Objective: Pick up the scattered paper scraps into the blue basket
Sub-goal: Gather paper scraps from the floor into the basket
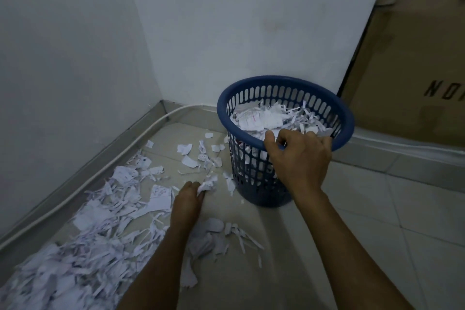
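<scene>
Left hand (187, 199) pinches a scrap clump (207, 185) on the floor; right hand (299, 156) grips the blue basket (347, 118) rim. A loose pinch could shed scraps, and pulling could tip the basket.

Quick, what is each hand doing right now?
Left hand: pinches a wad of paper scraps on the floor.
Right hand: grips the blue basket at its rim.

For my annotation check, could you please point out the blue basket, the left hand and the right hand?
blue basket (221, 106): head view, left side of its rim.
left hand (187, 199): head view, back of the hand.
right hand (300, 156): head view, back of the hand.
</scene>
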### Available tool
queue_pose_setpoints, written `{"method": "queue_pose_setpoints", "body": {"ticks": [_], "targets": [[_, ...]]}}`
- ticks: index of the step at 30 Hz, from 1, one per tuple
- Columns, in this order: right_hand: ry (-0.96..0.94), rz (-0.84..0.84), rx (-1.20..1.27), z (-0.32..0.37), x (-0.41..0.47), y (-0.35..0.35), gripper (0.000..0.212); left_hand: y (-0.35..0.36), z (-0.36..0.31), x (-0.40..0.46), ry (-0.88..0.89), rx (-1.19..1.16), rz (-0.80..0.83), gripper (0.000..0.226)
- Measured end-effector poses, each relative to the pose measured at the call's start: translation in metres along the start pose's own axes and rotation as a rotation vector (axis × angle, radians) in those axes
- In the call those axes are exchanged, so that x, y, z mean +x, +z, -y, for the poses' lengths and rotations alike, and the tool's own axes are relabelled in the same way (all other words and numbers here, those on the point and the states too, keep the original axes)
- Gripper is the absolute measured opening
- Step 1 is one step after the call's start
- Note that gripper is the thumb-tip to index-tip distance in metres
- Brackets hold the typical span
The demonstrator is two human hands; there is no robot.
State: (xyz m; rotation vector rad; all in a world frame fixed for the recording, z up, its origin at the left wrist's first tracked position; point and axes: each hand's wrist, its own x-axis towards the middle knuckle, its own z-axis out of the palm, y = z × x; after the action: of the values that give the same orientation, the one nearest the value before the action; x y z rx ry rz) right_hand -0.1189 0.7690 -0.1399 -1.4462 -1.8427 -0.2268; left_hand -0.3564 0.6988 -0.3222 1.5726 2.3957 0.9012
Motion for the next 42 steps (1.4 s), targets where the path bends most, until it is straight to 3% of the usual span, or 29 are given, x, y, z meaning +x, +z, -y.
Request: {"method": "queue_pose_setpoints", "body": {"ticks": [7,10,15,21,24,27,29,31,34,38,42], "targets": [[-0.002,0.046,0.012,-0.003,-0.013,-0.015,0.048,-0.092,-0.066,0.033,0.047,-0.248,-0.366,0.018],[0.005,0.071,0.001,-0.001,-0.017,-0.022,0.046,-0.127,-0.105,0.051,0.1,-0.324,-0.424,0.027],[0.012,0.104,-0.007,0.0,-0.024,-0.029,0.045,-0.16,-0.186,0.07,0.272,-0.279,-0.472,0.023],[0.014,0.173,-0.024,0.002,-0.026,-0.035,0.056,-0.134,-0.246,0.078,0.441,-0.243,-0.252,0.022],[-0.003,0.154,-0.068,0.006,-0.033,-0.037,0.063,-0.116,-0.263,0.08,0.476,-0.23,-0.04,0.023],[-0.05,0.127,-0.074,0.007,-0.039,-0.04,0.062,-0.103,-0.264,0.083,0.456,-0.13,0.248,0.048],[-0.064,0.142,-0.08,0.006,-0.038,-0.04,0.058,-0.099,-0.259,0.083,0.452,-0.12,0.311,0.06],[-0.069,0.163,-0.091,0.006,-0.035,-0.039,0.056,-0.101,-0.254,0.081,0.464,-0.18,0.253,0.053],[-0.081,0.181,-0.103,0.005,-0.032,-0.037,0.059,-0.105,-0.243,0.081,0.475,-0.32,0.026,0.034],[-0.07,0.22,-0.121,0.008,-0.027,-0.037,0.057,-0.111,-0.214,0.079,0.428,-0.292,-0.245,0.034],[-0.014,0.281,-0.136,0.02,-0.024,-0.038,0.059,-0.104,-0.171,0.064,0.321,-0.299,-0.334,0.033]]}}
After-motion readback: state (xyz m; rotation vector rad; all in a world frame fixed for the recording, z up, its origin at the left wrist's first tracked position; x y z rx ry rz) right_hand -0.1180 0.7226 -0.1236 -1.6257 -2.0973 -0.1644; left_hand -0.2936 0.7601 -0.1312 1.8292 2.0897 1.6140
